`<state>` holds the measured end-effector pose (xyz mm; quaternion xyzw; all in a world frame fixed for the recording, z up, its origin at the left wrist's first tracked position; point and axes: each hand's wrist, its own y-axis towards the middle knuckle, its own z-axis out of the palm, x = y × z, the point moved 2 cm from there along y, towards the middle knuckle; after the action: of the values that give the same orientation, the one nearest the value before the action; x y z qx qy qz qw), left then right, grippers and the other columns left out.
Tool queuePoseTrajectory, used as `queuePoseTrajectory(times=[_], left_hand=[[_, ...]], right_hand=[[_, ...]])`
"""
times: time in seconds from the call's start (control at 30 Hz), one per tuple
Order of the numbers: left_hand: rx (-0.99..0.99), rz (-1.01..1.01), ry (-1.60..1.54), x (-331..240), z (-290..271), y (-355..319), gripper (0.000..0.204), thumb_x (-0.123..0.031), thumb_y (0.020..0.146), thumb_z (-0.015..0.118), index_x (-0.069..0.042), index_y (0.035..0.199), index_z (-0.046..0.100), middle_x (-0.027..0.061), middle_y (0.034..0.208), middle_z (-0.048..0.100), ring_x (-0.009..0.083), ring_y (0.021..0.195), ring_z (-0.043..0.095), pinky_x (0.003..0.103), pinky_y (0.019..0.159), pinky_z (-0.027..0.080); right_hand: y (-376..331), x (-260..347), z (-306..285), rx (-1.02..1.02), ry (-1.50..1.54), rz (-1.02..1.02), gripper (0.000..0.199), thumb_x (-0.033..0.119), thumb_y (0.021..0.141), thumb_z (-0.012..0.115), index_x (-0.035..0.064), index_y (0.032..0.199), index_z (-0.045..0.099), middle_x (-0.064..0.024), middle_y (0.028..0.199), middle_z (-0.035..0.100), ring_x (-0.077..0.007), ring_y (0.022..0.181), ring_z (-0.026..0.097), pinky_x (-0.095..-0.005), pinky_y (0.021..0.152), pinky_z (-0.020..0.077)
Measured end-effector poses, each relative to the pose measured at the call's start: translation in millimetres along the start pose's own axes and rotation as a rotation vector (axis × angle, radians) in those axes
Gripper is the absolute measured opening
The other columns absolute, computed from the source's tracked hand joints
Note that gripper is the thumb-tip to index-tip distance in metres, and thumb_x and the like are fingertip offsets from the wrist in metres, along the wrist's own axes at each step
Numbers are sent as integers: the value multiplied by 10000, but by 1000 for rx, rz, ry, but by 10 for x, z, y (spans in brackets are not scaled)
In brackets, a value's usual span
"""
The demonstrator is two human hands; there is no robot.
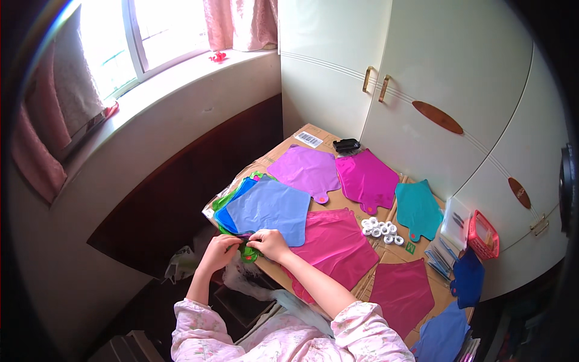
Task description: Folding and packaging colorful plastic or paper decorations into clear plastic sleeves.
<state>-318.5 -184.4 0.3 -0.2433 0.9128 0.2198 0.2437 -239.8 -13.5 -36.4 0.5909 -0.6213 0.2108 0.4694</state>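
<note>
My left hand [218, 252] and my right hand [270, 244] are close together at the near left edge of the cardboard-topped table [386, 250]. The fingers of both are pinched on a small dark and green part of the flat coloured pieces; its exact form is hidden by the fingers. Just below them hangs a shiny green tab [248, 254]. Beyond my hands lies a stack with a light blue piece [268, 208] on top, and darker blue [224, 218] and green edges showing underneath. A large pink piece [332, 247] spreads to the right, beside my right forearm.
Further flat pieces lie around: lilac [304, 170], magenta [368, 176], teal [417, 208], dark pink [401, 292] and dark blue [468, 277]. Several white rings [382, 230] sit mid-table. A black object [346, 145] stands at the back, a red basket [484, 234] at the right.
</note>
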Motion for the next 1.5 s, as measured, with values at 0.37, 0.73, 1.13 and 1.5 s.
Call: queuePoseTrajectory(times=[0.37,0.73,1.13,1.5], left_hand=[[112,-84,572,149,66,148,885,-636,644,684,-90,1311,479,264,1353,419,383,1278,363,472,987,315],[142,-100,579,-154,-16,282,918,-572,610,760,-46,1300,461,279,1362,391,386,1259,376,505,1003,301],[952,-17,-1982,-3258,994,144,968,-408,798,712,-94,1483,105,125,1454,279,301,1293,395,479,1026,389],[990,-767,-1648,-3047,1703,-356,254,-29,899,505,-22,1150,542,104,1011,634,231,887,632,380,783,527]], right_hand=[[184,257,-585,-325,173,-98,110,81,793,702,0,866,694,-68,806,697,-108,715,629,-258,645,493],[-298,688,-3063,-940,726,-202,134,71,834,684,17,949,644,-25,857,653,-68,702,575,-202,642,465],[-2374,2151,-2615,-552,-1225,-346,174,51,668,683,41,837,641,-81,841,633,-222,750,640,-312,586,512],[-3149,1695,-1805,-419,-931,-108,207,86,788,591,30,984,625,-115,1023,603,-199,972,608,-268,766,529]])
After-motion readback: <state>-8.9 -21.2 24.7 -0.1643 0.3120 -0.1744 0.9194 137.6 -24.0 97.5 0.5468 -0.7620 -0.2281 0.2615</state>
